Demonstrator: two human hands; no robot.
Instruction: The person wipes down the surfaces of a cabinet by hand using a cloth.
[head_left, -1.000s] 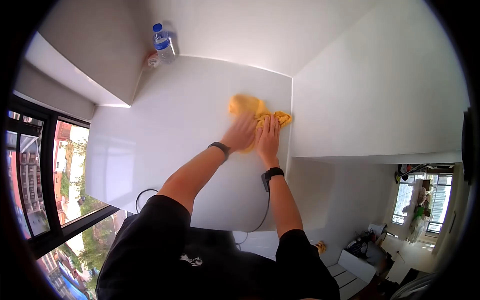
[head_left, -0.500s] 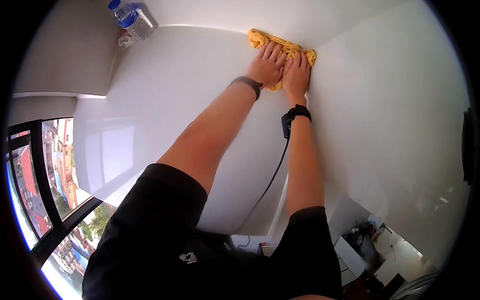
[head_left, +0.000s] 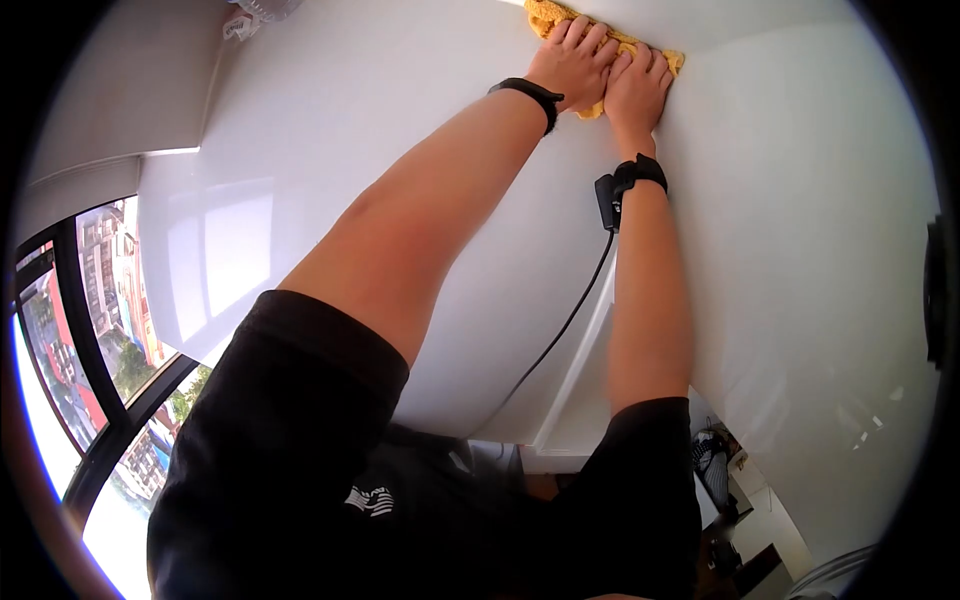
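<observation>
A yellow cloth (head_left: 546,16) lies bunched on a white surface (head_left: 390,90), in the corner where it meets white walls. My left hand (head_left: 573,70) presses on the middle of the cloth, fingers bent over it. Close beside it, my right hand (head_left: 636,98) bears on the cloth's right end, next to the side wall (head_left: 790,200). Both hands are closed on the fabric, and parts of it are hidden under the fingers. Each wrist wears a dark band; a small black device (head_left: 607,202) with a cable (head_left: 562,335) hangs at the right one.
At the top left, a clear plastic bottle (head_left: 268,8) is cut off by the frame edge, with a small white wrapper (head_left: 240,26) by it. Black-framed windows (head_left: 95,310) are on the left. Dark items (head_left: 712,465) show below the surface at lower right.
The view has shifted, so the bottle, cloth and hands sit higher in the picture, the cloth and hands also further right. Both hands stay on the cloth in the corner.
</observation>
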